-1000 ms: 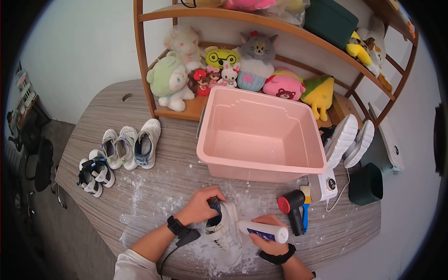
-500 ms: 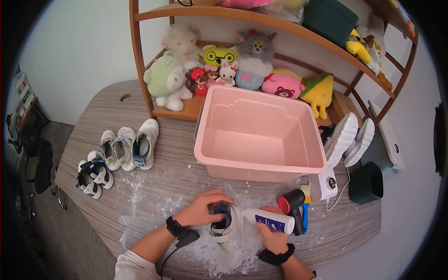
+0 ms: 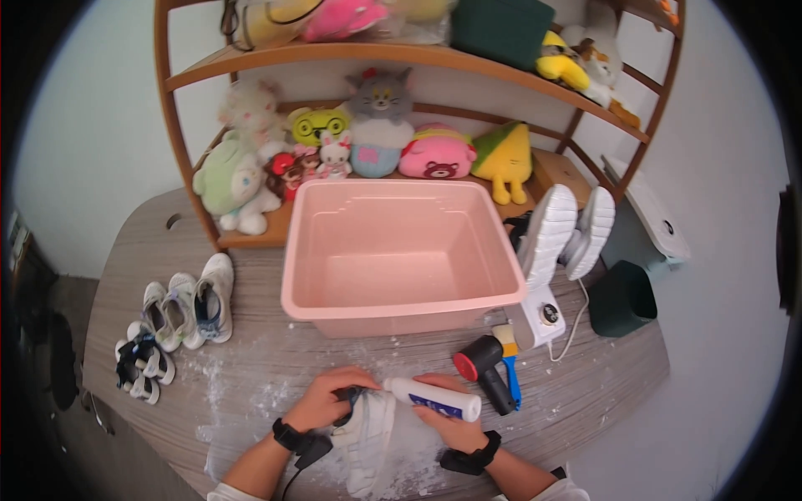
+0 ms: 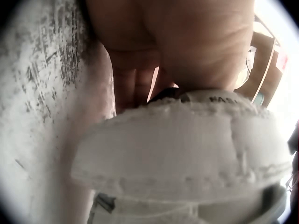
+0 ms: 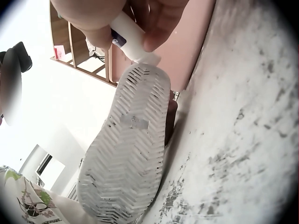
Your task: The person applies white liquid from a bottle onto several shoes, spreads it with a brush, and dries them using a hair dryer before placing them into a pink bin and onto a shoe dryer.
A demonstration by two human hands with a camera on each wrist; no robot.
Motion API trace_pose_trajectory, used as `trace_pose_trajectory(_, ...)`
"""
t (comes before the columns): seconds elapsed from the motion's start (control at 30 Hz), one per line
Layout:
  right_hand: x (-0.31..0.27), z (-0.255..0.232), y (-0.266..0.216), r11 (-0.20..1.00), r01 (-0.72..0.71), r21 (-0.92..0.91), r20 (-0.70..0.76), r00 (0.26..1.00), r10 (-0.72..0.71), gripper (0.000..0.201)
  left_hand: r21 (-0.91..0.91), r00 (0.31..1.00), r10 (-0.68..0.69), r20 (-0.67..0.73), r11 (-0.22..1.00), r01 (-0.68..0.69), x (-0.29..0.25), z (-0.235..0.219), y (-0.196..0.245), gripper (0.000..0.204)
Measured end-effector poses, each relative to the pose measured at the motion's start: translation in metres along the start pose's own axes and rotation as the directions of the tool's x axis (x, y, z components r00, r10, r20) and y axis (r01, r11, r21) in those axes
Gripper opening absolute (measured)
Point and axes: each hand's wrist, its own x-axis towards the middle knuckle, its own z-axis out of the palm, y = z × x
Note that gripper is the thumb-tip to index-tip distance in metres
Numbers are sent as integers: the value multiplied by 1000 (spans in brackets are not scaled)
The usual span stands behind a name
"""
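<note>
My left hand (image 3: 322,404) grips a white shoe (image 3: 369,438) at its heel end, by the dark-lined opening. The shoe is tipped on its side over the powdery tabletop, its zigzag-patterned sole (image 5: 131,135) turned towards the right wrist camera. In my right hand (image 3: 455,429) is a white squeeze bottle (image 3: 434,398) with a dark blue label, lying nearly level. Its tip points left, right at the heel end of the shoe. The left wrist view shows the shoe's pale side (image 4: 182,151) close up, below the palm.
A pink tub (image 3: 401,321) stands beyond the hands. Several children's shoes (image 3: 177,313) line the left side. To the right lie a black and red handheld blower (image 3: 489,376), a blue-handled brush (image 3: 510,376) and a white shoe dryer (image 3: 535,317) bearing shoes. White residue spots the table (image 3: 251,351).
The head view has shifted. The shoe has rolled from opening-up onto its side in my left hand. The bottle's tip has moved from along the shoe's side to its heel end.
</note>
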Motion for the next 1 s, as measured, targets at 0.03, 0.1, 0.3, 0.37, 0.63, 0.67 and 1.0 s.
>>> trace_pose_trajectory(0.03,1,-1,-1,999,36,-21,26,999,-36,48,21,1000,17,-20,1000,-17,-1,0,-4,57)
trace_pose_trajectory(0.1,3,-3,-7,995,75,-70,61,996,-71,48,41,997,33,-67,999,-30,-1,1,-8,50)
trace_pose_trajectory(0.3,-1,-7,-9,986,156,-57,34,987,-155,40,44,983,5,-184,999,3,-4,0,-22,40)
trace_pose_trajectory(0.37,-3,-11,-6,992,125,3,47,991,-125,38,-30,963,-36,-269,999,29,-5,1,-23,40)
trace_pose_trajectory(0.63,14,-58,-8,918,379,-117,-205,895,-396,28,-49,914,-81,-397,997,67,-4,1,-11,35)
trace_pose_trajectory(0.67,17,-64,-5,921,382,-70,-282,878,-386,28,-52,912,-86,-401,996,71,-5,2,-14,35)
trace_pose_trajectory(1.0,36,-110,17,988,-68,-141,-599,800,-31,57,-81,933,-75,-353,995,49,-4,2,-12,30)
